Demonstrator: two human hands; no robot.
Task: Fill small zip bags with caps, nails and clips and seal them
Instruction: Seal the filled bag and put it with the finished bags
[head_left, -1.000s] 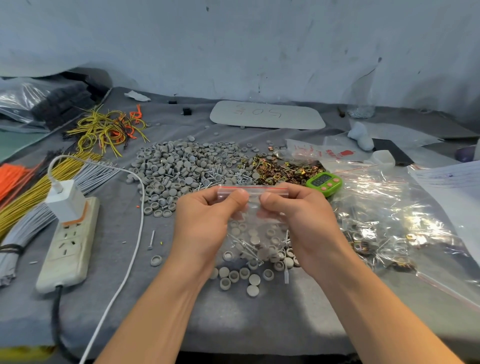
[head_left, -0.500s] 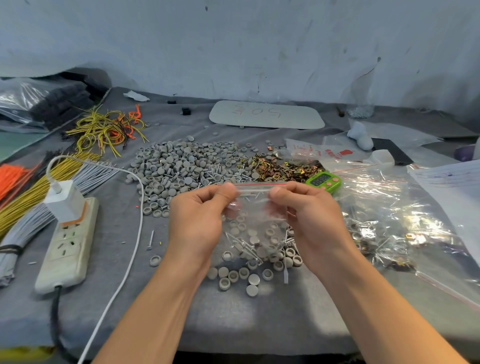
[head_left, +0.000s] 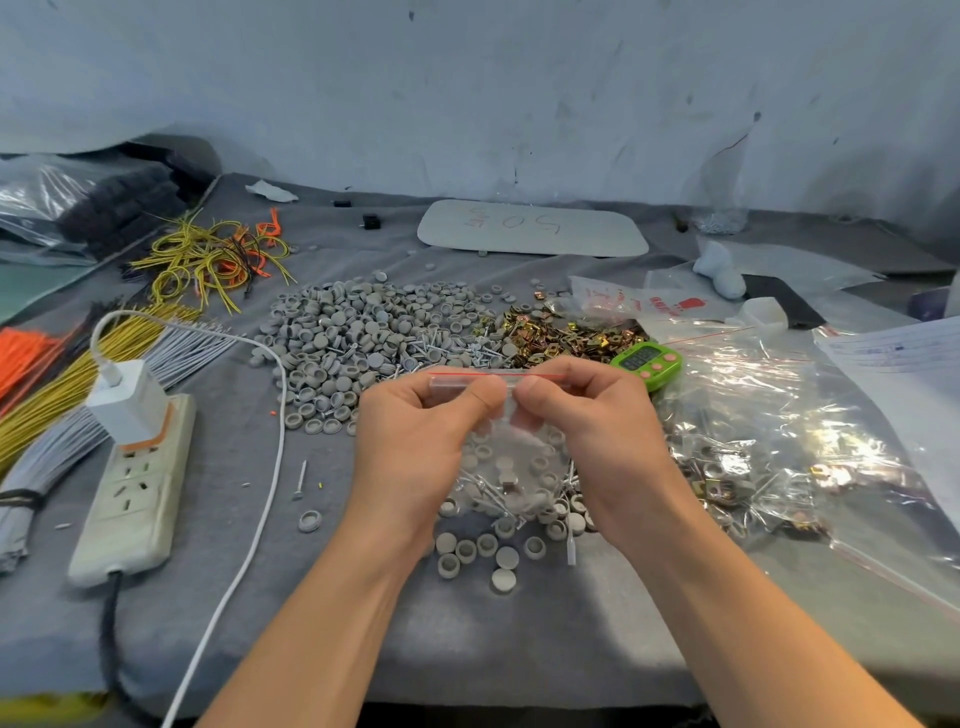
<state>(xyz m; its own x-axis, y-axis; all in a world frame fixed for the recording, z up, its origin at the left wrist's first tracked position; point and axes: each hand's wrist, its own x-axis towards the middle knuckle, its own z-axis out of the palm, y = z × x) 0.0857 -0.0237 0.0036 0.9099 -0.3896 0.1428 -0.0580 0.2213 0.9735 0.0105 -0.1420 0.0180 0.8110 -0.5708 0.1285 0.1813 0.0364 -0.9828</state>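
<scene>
Both forearms reach in from the near edge and converge over the middle of the table (head_left: 519, 649). The left hand (head_left: 415, 441) and right hand (head_left: 597, 441) are raised, palms turned inward, fingers curled. Each pinches the red-lined top strip of the zip bag (head_left: 511, 462) between thumb and fingers, and the two thumbs almost meet at the strip's middle. The bag hangs upright between the hands, with caps and nails sagging in its bottom. I cannot tell whether its seal is closed.

Under and just near of the bag, loose caps (head_left: 483, 551) lie scattered on the cloth. Just far of the hands sit the cap pile (head_left: 358, 338), the nails (head_left: 441, 353) and the clips (head_left: 566, 338). The green timer (head_left: 647, 361) sits just beyond the right fingertips.

To the left, a white cable (head_left: 260, 467) runs from the charger (head_left: 127, 397) on the power strip (head_left: 135, 483) toward the near edge, with bare cloth between it and the left wrist. To the right, a large clear bag (head_left: 779, 441) lies just beside the right wrist. Bare cloth stretches between the forearms to the near edge.
</scene>
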